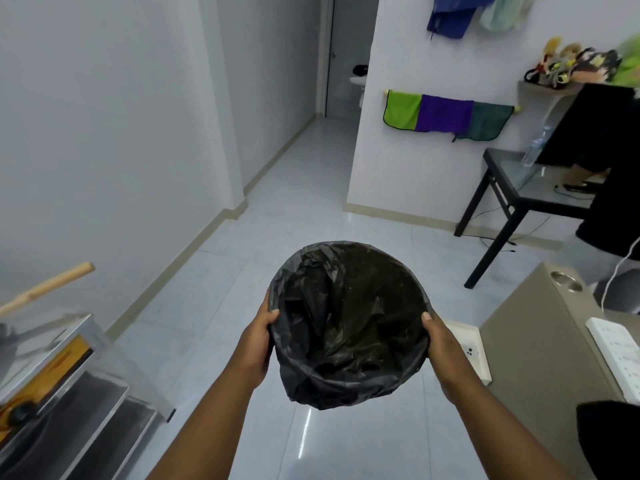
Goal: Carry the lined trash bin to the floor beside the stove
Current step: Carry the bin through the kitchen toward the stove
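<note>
The trash bin [349, 323] is round and lined with a black plastic bag that covers its rim and sides. I hold it in front of me, above the tiled floor, its mouth facing up. My left hand [258, 341] grips the left side of the rim, thumb over the edge. My right hand [441, 344] grips the right side the same way. A steel stove unit [69, 382] with a wooden handle sticking out above it stands at the lower left.
A beige cabinet [540, 341] with a white power strip [620, 355] stands at the right. Behind it is a black table [512, 199] with a person beside it. White floor tiles [221, 306] run ahead between the stove and the cabinet towards a corridor.
</note>
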